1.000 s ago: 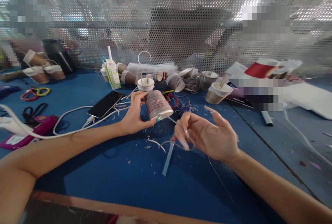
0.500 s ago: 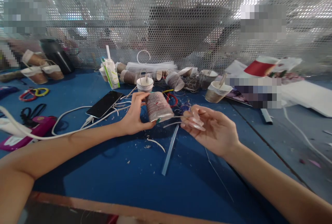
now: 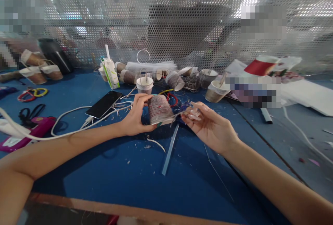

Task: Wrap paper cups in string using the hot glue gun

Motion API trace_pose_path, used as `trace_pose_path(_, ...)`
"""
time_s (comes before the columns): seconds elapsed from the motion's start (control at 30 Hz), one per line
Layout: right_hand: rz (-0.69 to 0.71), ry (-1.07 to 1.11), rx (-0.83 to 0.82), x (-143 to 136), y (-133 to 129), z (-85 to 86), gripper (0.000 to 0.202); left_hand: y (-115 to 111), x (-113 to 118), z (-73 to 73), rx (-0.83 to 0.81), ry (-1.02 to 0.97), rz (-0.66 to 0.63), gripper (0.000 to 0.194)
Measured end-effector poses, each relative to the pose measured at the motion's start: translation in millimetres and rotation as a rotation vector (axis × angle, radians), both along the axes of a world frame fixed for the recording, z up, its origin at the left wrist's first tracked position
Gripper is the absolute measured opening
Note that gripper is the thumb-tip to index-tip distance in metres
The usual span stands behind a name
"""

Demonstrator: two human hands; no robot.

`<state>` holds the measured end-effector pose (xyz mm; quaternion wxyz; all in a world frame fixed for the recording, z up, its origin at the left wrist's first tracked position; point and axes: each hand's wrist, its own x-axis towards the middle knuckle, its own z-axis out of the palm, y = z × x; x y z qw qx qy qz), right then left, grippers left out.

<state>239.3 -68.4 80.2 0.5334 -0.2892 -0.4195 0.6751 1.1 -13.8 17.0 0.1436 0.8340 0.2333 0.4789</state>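
Note:
My left hand (image 3: 133, 116) is closed around a paper cup (image 3: 160, 110) wrapped in rows of brownish cord. The cup is upside down and tilted, its rim toward the lower right. My right hand (image 3: 212, 127) pinches a thin pale cord (image 3: 178, 114) that runs to the cup's rim. A short loose end hangs just below it. Between the hands, a clear flat strip (image 3: 170, 152) lies on the blue table, with a curved scrap of white cord (image 3: 157, 144) beside it. Red-handled scissors (image 3: 172, 99) lie partly hidden behind the cup.
A phone (image 3: 104, 104) with a white cable lies left, past a magenta glue gun-like tool (image 3: 31, 133). Several wrapped cups, one of them a white-rimmed cup (image 3: 145, 84), and a drink carton (image 3: 111, 74) stand toward the perforated metal screen (image 3: 187, 23). Another handled cup (image 3: 216, 91) stands right.
My right hand has shifted slightly left, bringing the cord up against the cup's rim. The cup has turned and moved a little in my left hand.

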Motion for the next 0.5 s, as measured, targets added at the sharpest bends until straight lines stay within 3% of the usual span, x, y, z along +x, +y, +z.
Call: trace_pose_path(0.5, -0.066, -0.078, -0.044, 4.2, 5.0, -4.0, 0.024, -1.2, -3.4, 1.3, -0.143, -0.049, 0.007, 0.080)
